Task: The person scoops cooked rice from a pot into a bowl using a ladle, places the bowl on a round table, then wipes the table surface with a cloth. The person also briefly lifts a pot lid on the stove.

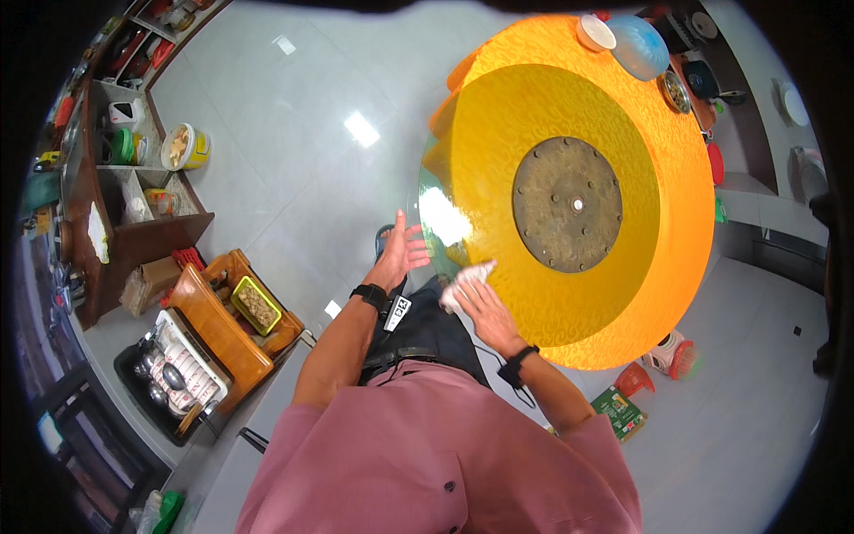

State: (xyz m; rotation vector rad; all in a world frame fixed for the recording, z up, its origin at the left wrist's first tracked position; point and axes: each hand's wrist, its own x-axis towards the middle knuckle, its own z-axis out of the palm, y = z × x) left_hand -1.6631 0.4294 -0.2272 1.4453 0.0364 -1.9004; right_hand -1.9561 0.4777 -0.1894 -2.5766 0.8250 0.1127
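Observation:
A round glass lazy Susan top (567, 307) lies over a round table with a patterned orange tablecloth (680, 267). Its left edge overhangs the table. Through the glass shows a brownish disc (567, 207) with several bolt heads around it. My right hand (490, 314) lies flat over a crumpled white cloth (470, 280) at the near left part of the glass. Fingers apart, my left hand (397, 253) is at the glass's left rim with its palm showing; whether the fingertips touch the rim, I cannot tell.
On the table's far side are a white bowl (596, 33), a blue translucent dome (637, 48) and a metal bowl (675, 92). A wooden chair (227, 334), a dish rack with bowls (180, 374) and a food bucket (187, 147) stand left. A green box (619, 412) lies right.

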